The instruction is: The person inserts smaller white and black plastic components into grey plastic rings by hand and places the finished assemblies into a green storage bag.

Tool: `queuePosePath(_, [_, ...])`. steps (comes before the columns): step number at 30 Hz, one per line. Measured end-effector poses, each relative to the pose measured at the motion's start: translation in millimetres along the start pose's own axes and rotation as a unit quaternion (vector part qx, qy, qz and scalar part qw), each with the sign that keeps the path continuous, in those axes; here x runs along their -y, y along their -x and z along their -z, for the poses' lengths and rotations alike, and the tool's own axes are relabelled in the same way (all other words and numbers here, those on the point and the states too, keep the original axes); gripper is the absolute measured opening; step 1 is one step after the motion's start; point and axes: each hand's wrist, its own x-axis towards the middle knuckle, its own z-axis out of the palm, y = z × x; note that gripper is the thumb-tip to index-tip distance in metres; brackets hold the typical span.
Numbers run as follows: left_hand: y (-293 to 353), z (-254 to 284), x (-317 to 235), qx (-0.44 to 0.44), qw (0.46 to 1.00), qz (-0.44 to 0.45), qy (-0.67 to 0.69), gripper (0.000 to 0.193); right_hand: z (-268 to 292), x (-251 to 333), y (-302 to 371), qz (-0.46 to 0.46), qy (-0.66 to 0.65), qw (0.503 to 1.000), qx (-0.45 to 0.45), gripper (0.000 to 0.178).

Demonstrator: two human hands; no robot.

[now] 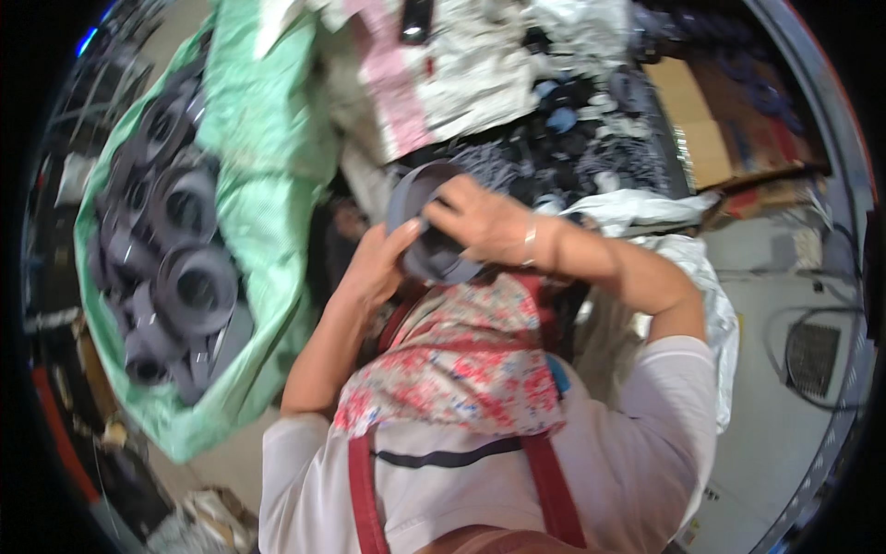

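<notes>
In front of my apron, a wide grey plastic pipe fitting [402, 201] is tilted so that its round opening faces me. My left hand [377, 260] grips its left side, thumb over the rim and the other fingers hidden behind it. My right hand [482, 222] reaches over the opening from the right with its fingers bent together at the inner edge. Whatever those fingers pinch, if anything, is too small to make out. To the left, a green woven sack [268, 185] lies open, with several similar grey fittings [197, 288] heaped in it.
Beyond my hands, small dark, grey and white plastic pieces [600, 138] are piled up. A white woven sack [480, 78] with a pink stripe covers part of them, a dark phone-like object [417, 20] on top. At right are a cardboard box [692, 120] and a pale panel [771, 323].
</notes>
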Motion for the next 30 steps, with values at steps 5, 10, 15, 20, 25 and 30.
queuePosePath(5, [20,-2,-13,0.022,0.996,0.019,0.080,0.041,-7,3,-5,0.129,0.060,0.988,-0.060,0.064])
queuePosePath(10, [23,-3,5,-0.005,0.990,-0.114,0.088,0.043,-14,15,-14,-0.180,-0.147,0.957,-0.172,0.061])
queuePosePath(15, [33,1,0,-0.056,0.980,-0.174,0.072,0.038,2,16,-27,-0.266,-0.211,0.939,0.055,0.066])
queuePosePath(20, [62,-9,-17,-0.110,0.897,-0.273,-0.328,0.076,28,71,-60,-0.456,-0.816,0.343,-0.089,0.066])
queuePosePath(25, [103,34,-127,-0.361,0.634,-0.545,-0.414,0.092,10,45,-19,-0.284,-0.332,0.898,0.051,0.042])
queuePosePath(30, [129,40,-116,-0.214,0.584,-0.551,-0.555,0.061,18,32,28,-0.060,0.082,0.988,0.120,0.034])
